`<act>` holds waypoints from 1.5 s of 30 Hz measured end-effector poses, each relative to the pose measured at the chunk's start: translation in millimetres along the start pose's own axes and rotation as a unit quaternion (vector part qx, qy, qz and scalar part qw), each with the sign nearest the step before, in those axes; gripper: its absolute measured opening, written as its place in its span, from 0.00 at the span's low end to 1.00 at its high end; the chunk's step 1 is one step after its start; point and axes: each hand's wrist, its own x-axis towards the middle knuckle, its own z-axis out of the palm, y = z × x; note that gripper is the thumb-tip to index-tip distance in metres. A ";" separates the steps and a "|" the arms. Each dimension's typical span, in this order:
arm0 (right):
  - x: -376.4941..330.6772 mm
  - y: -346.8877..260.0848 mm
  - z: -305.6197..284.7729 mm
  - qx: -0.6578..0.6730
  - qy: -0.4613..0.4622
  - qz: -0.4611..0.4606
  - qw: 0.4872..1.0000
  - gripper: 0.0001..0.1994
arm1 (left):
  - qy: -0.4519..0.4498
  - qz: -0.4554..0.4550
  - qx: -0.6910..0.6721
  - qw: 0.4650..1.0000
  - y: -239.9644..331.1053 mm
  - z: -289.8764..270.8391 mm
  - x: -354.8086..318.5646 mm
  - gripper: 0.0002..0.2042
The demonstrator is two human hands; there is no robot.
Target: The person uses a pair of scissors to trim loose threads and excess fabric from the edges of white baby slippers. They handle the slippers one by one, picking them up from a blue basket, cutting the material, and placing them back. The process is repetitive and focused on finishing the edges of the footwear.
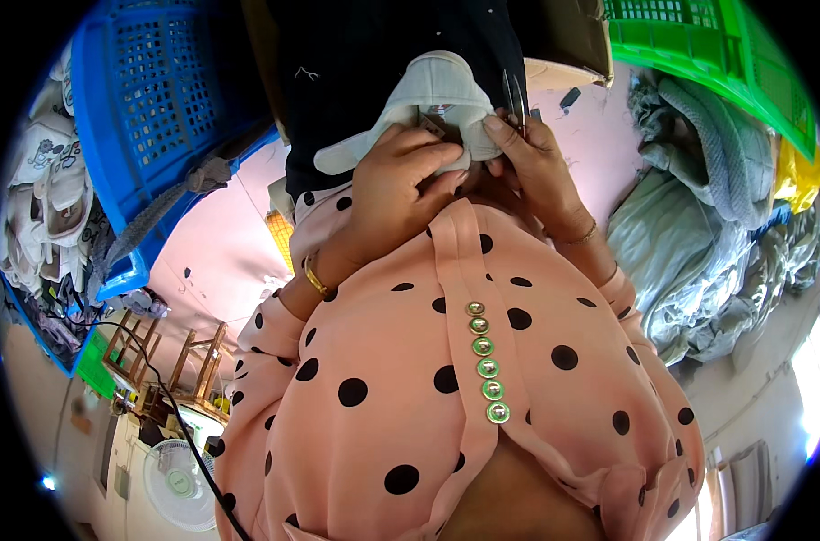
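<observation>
A white sewn cloth piece, which looks like a cap (437, 79), lies over my lap with its hollow side toward me and a small label inside. One rounded strap end (340, 155) sticks out to the left. My left hand (401, 171) is closed on its near edge, fingers curled into the opening. My right hand (534, 162) pinches the right edge between thumb and fingers. That same hand also holds small metal thread snips (515, 97), their blades pointing away from me. The fingertips under the cloth are hidden.
A blue plastic crate (162, 86) stands at the left, beside a pile of white embroidered cloth pieces (49, 180). Far right are a green crate (681, 41) and heaped grey-white fabric (690, 243). A cardboard box (568, 41) stands ahead; a fan (180, 482) is lower left.
</observation>
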 end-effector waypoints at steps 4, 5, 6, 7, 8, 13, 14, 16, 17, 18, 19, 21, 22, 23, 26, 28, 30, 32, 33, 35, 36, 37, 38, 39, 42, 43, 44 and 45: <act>2.3 3.1 0.9 0.083 -0.044 0.080 0.992 0.12 | 0.015 0.063 0.025 0.998 -1.2 -2.2 -2.8 0.10; 3.4 3.2 1.4 0.074 -0.044 0.055 0.995 0.13 | 0.019 0.076 0.039 0.996 -2.4 -0.1 -1.0 0.10; 5.9 3.0 0.4 -0.026 -0.016 -0.006 1.000 0.13 | 0.027 0.085 0.055 0.995 -1.2 -0.1 0.6 0.10; 9.9 2.5 -1.3 -0.125 0.014 -0.067 0.990 0.13 | 0.035 0.093 0.072 0.992 0.2 -0.4 2.5 0.10; 13.2 2.7 -3.9 -0.225 0.046 -0.126 0.965 0.13 | 0.043 0.102 0.086 0.990 0.7 0.6 3.8 0.10; 21.8 7.7 -12.6 -0.261 0.071 -0.141 0.952 0.16 | 0.016 0.082 0.171 0.982 6.2 1.0 4.4 0.07; 20.3 8.7 -12.8 -0.319 0.091 -0.165 0.929 0.16 | 0.009 0.089 0.195 0.977 6.9 -0.3 4.6 0.06; 18.8 13.6 -12.3 -0.386 0.132 -0.197 0.891 0.18 | 0.012 0.111 0.218 0.970 6.2 -1.0 5.4 0.07; 18.2 17.4 -12.2 -0.399 0.153 -0.207 0.880 0.18 | 0.015 0.122 0.228 0.966 6.9 -1.1 7.1 0.07; 17.8 20.2 -11.9 -0.412 0.173 -0.217 0.868 0.19 | 0.005 0.122 0.231 0.965 8.7 -2.9 10.6 0.05; 17.7 21.3 -11.4 -0.410 0.179 -0.214 0.868 0.19 | -0.005 0.122 0.233 0.965 11.2 -6.4 15.9 0.03; 18.0 23.9 -10.7 -0.407 0.190 -0.207 0.869 0.19 | -0.034 0.121 0.227 0.966 7.7 -8.2 24.4 0.02; 18.0 26.4 -10.1 -0.402 0.197 -0.216 0.868 0.18 | -0.053 0.118 0.213 0.969 3.9 -9.9 27.9 0.02; 18.1 29.4 -9.4 -0.398 0.205 -0.225 0.865 0.18 | -0.072 0.115 0.197 0.971 -0.1 -12.4 31.3 0.02; 17.1 32.1 -8.4 -0.424 0.218 -0.244 0.844 0.18 | -0.102 0.096 0.164 0.976 -5.6 -12.7 35.5 0.02; 15.6 32.9 -9.2 -0.447 0.222 -0.253 0.829 0.17 | -0.101 0.091 0.168 0.976 -4.9 -10.5 35.4 0.03; 15.4 33.1 -11.3 -0.462 0.224 -0.262 0.817 0.17 | -0.089 0.097 0.192 0.973 -1.2 -6.2 36.4 0.04; 15.3 33.8 -13.4 -0.475 0.223 -0.277 0.805 0.18 | -0.072 0.104 0.180 0.975 -2.9 -2.3 35.3 0.06; 14.9 34.1 -14.8 -0.482 0.223 -0.283 0.799 0.18 | -0.065 0.107 0.173 0.977 -3.5 -0.6 34.7 0.07; 14.6 33.3 -17.7 -0.496 0.222 -0.283 0.790 0.19 | -0.058 0.112 0.187 0.974 -3.0 1.0 33.8 0.07; 14.0 32.7 -19.3 -0.503 0.221 -0.282 0.786 0.19 | -0.055 0.115 0.194 0.973 -2.6 1.9 33.5 0.07; 12.2 30.7 -20.4 -0.507 0.228 -0.276 0.784 0.20 | -0.047 0.118 0.203 0.971 -1.6 2.8 33.5 0.07; 9.2 27.8 -20.5 -0.510 0.235 -0.270 0.782 0.20 | -0.040 0.120 0.212 0.969 -0.3 3.2 33.7 0.06; 5.8 26.4 -21.1 -0.513 0.241 -0.263 0.780 0.21 | -0.033 0.123 0.222 0.967 0.9 3.7 33.8 0.05; -9.0 26.4 -28.4 -0.510 0.243 -0.316 0.762 0.22 | -0.032 0.118 0.236 0.964 1.9 5.9 33.6 0.05; -17.7 23.2 -29.3 -0.495 0.234 -0.343 0.763 0.21 | -0.034 0.117 0.234 0.965 2.4 6.0 34.0 0.06; -29.4 15.7 -26.7 -0.511 0.219 -0.335 0.760 0.21 | -0.035 0.116 0.232 0.965 3.2 5.7 34.5 0.06; -42.2 7.9 -23.1 -0.526 0.203 -0.330 0.757 0.20 | -0.033 0.115 0.232 0.965 4.6 5.4 33.5 0.06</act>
